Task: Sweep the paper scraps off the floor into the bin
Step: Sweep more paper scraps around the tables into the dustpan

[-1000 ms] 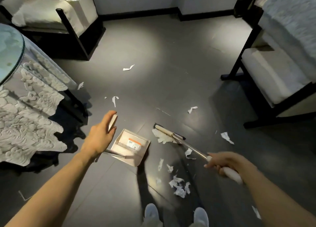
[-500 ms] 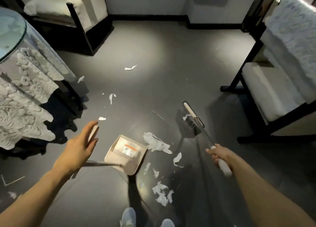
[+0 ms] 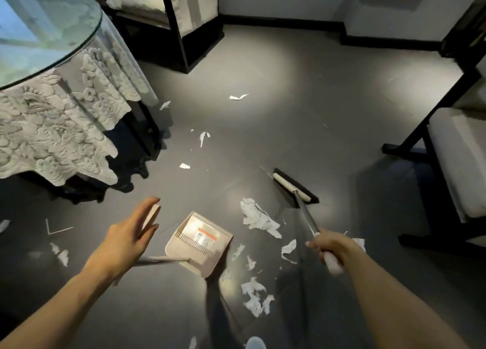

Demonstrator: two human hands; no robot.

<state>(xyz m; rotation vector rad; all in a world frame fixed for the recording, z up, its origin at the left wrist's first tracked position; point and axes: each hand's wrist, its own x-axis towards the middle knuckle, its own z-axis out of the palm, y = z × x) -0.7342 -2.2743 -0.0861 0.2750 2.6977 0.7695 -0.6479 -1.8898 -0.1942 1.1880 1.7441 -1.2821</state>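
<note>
White paper scraps lie scattered on the dark floor: a large crumpled scrap (image 3: pixel 257 217) to the right of the dustpan, a cluster of scraps (image 3: pixel 255 296) near my feet, and small scraps (image 3: pixel 203 136) farther out. The beige dustpan (image 3: pixel 201 240) stands on the floor, and my left hand (image 3: pixel 126 240) holds its pale handle end between thumb and extended fingers. My right hand (image 3: pixel 334 246) grips the broom's white handle. The broom head (image 3: pixel 294 188) sits on the floor just beyond the large scrap. No bin is in view.
A round glass table with a lace cloth (image 3: pixel 52 106) stands at the left. A dark-framed armchair (image 3: pixel 168 19) is at the back, and another chair (image 3: pixel 452 154) is at the right. More scraps (image 3: pixel 60 254) lie on the floor at the lower left.
The broom head left the large scrap beside the dustpan, swung out to the right, and now rests on the floor beyond that scrap. My left hand's fingers have straightened on the dustpan handle.
</note>
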